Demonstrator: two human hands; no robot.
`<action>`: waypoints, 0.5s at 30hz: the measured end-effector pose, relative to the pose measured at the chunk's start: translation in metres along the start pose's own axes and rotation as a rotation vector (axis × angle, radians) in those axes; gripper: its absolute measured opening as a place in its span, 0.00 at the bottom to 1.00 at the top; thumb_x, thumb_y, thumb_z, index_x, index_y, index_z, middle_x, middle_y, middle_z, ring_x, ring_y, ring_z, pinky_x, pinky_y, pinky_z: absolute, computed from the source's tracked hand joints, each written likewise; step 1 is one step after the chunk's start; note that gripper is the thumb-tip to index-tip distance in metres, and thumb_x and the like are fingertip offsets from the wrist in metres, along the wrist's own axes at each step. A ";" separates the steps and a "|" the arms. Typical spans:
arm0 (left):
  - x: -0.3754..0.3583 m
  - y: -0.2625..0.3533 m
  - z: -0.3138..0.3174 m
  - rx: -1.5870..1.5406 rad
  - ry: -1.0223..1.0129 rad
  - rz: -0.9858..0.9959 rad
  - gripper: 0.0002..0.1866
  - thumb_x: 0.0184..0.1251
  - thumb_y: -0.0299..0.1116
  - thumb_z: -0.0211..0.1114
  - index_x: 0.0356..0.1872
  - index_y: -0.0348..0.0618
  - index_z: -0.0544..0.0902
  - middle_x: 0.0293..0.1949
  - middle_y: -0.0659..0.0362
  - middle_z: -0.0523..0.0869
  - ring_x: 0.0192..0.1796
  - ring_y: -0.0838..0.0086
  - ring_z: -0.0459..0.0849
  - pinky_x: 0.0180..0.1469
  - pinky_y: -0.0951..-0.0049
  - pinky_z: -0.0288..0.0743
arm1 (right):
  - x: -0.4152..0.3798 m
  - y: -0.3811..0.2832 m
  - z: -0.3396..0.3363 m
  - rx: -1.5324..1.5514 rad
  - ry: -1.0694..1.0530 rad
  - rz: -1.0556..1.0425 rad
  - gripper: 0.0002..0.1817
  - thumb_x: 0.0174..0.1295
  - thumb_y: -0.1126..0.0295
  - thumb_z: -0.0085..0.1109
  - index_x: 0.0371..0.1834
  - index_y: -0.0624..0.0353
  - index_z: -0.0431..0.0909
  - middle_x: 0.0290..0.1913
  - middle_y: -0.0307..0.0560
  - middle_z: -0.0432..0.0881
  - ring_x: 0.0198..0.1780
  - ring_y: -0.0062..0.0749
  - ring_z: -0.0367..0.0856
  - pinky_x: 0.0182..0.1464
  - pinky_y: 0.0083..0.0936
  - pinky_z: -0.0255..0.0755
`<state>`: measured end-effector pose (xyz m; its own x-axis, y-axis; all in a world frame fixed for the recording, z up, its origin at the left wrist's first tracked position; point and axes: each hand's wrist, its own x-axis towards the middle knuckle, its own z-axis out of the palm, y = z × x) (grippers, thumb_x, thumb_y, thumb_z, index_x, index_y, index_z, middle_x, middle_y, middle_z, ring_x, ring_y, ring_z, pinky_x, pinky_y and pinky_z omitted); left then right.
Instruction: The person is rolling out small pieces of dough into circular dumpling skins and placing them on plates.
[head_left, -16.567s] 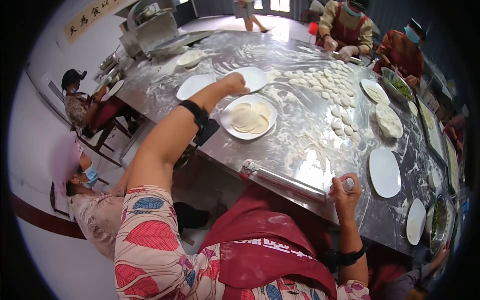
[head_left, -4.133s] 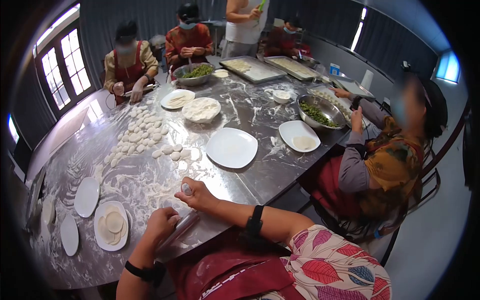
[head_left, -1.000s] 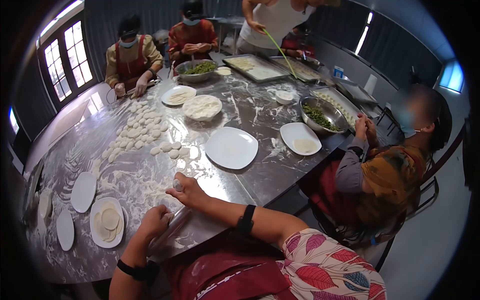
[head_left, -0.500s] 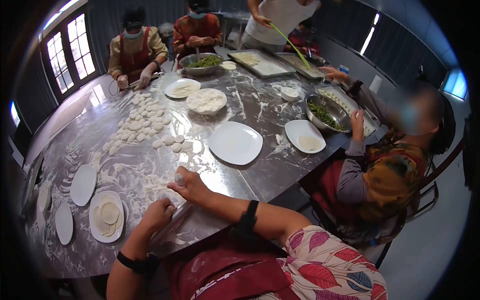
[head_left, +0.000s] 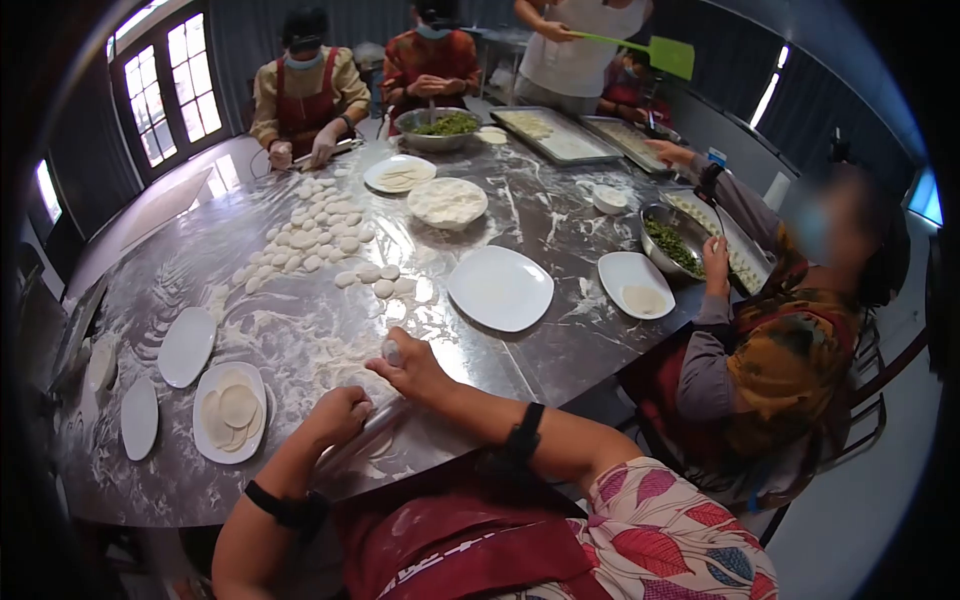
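My right hand (head_left: 418, 370) is wrapped round the upper part of a rolling pin (head_left: 352, 445), whose pale rounded end sticks out above my fingers. The pin slants down toward the table's near edge. Just left of it, my left hand (head_left: 340, 414) is closed with its fingers curled down; whatever they grip is hidden. A thin piece of dough (head_left: 379, 444) lies beside the pin, partly covered. To the left, a white plate (head_left: 258, 395) carries several flat round dough wrappers (head_left: 238, 406).
Many small dough pieces (head_left: 310, 235) lie on the floured metal table (head_left: 300, 340). Around them stand white plates (head_left: 500, 288), a bowl of flour (head_left: 447, 202), bowls of green filling (head_left: 672, 243) and trays (head_left: 560, 140). A person (head_left: 790, 330) sits at my right; others work across the table.
The view has shifted, so the table appears further right. My left hand has moved slightly relative to the pin. Across the table, a person has raised a green fly swatter from its downward slant.
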<state>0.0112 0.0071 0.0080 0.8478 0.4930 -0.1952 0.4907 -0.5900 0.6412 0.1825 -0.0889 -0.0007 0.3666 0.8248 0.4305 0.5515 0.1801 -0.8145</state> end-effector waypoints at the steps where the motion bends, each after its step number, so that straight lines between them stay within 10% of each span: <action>1: -0.002 0.007 -0.005 -0.029 -0.071 -0.024 0.12 0.53 0.34 0.63 0.34 0.34 0.79 0.28 0.49 0.82 0.32 0.65 0.81 0.38 0.64 0.73 | -0.004 -0.001 -0.003 -0.014 0.025 -0.036 0.21 0.53 0.61 0.67 0.35 0.64 0.66 0.22 0.61 0.75 0.24 0.54 0.76 0.26 0.36 0.69; 15: -0.004 0.013 -0.005 -0.023 -0.061 -0.064 0.11 0.55 0.33 0.60 0.35 0.36 0.82 0.31 0.45 0.83 0.36 0.56 0.83 0.42 0.62 0.74 | -0.006 -0.008 -0.006 0.036 -0.023 0.042 0.20 0.54 0.62 0.66 0.34 0.62 0.66 0.22 0.60 0.75 0.25 0.56 0.77 0.27 0.38 0.70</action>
<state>0.0139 0.0004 0.0209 0.8258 0.4891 -0.2807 0.5402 -0.5435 0.6424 0.1803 -0.0983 0.0051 0.3710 0.8443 0.3868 0.5081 0.1641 -0.8455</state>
